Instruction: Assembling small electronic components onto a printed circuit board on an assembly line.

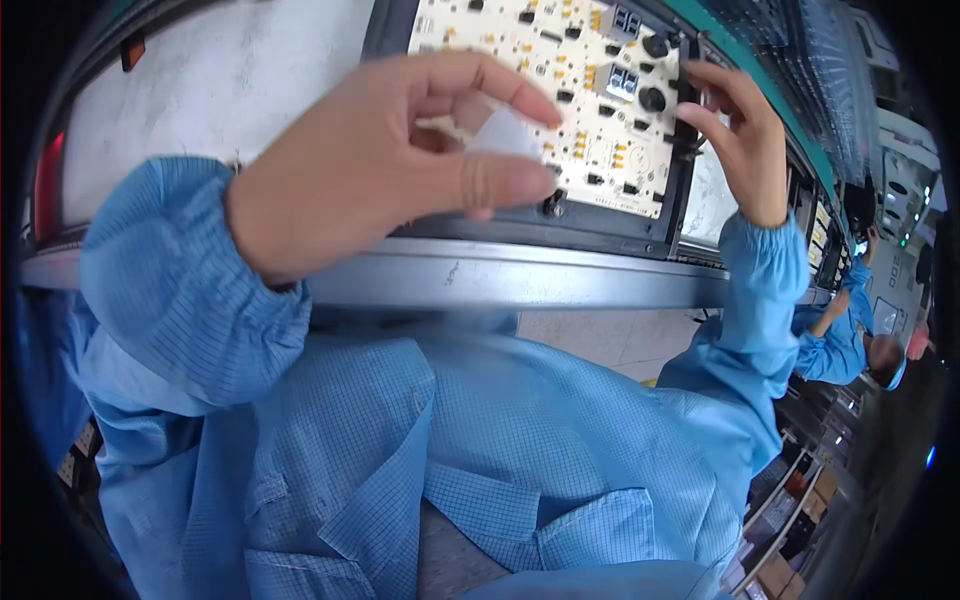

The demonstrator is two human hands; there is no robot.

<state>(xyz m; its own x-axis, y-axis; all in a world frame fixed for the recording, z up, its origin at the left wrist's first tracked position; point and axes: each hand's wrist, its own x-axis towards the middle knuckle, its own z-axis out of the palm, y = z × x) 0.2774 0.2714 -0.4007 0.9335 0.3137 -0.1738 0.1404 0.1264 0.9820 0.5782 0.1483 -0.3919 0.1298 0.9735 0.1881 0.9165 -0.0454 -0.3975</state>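
Observation:
My left hand reaches over the left part of a cream circuit board, thumb and index finger curved apart. A small, pale white piece shows between them, apparently held by the curled fingers; blur hides its kind. My right hand is at the right edge of the board's dark frame, fingers bent, thumb and index apart with nothing visible between them. Nearest to it on the board are round black components. Grey two-window display blocks and many small black and yellow parts also stand on the board.
A metal rail runs along the near side of the frame. Left of the frame lies a pale flat surface. Clear plastic sheeting hangs at the far right. Another person in blue works farther along the line.

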